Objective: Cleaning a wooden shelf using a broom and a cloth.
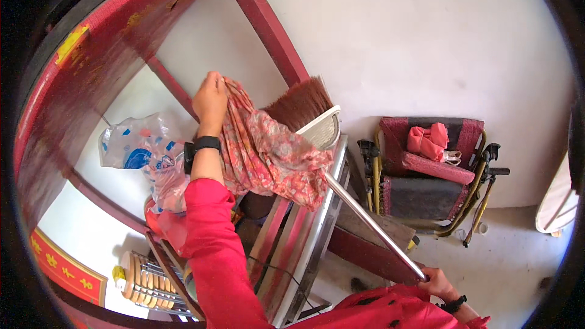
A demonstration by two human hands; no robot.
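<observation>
My left hand (210, 100) is raised near the wooden frame, its fingers closed on one end of a red floral cloth (271, 152). The cloth hangs in folds to the right, and its far end lies against the neck of a broom. Brown bristles (304, 102) and a pale plastic head (323, 129) of that broom point up and away from me. At the lower right, my right hand (437, 283) is wrapped round the lower end of its shiny metal handle (378, 228). The cloth hides part of the broom's head.
A red wooden frame (262, 21) and board rise at the left. Clear plastic bags (143, 146) hang beside my left arm. Below the cloth stands a slatted bench (280, 256). Against the wall is a folded chair (423, 198) with a pink bundle (428, 141) on it.
</observation>
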